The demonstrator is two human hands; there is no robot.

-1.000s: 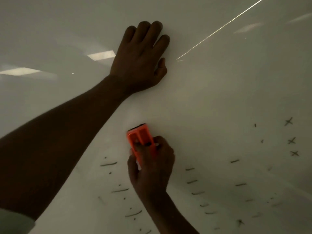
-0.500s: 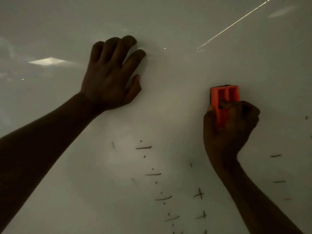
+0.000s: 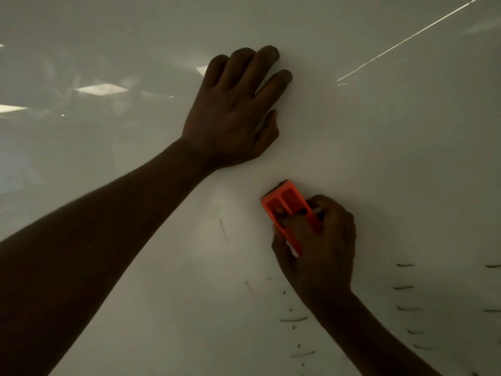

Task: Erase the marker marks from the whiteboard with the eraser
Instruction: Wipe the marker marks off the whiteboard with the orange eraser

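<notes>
A dim whiteboard (image 3: 379, 164) fills the head view. My right hand (image 3: 322, 245) grips an orange eraser (image 3: 284, 204) and presses it flat on the board, its top end tilted to the left. My left hand (image 3: 235, 112) lies flat on the board above and left of the eraser, fingers spread, holding nothing. Short dark marker dashes (image 3: 294, 319) and dots sit below the eraser, and a column of dashes (image 3: 404, 287) runs at the lower right. Two faint slanted strokes (image 3: 222, 227) lie left of the eraser.
Ceiling lights reflect on the board at the left (image 3: 100, 89). A thin bright streak (image 3: 406, 39) crosses the upper right. My left forearm (image 3: 95, 240) spans the lower left of the view.
The eraser and my right hand moved back to the left and lower, and the eraser tilted left. My left hand stays flat on the board; the view shifted sideways.
</notes>
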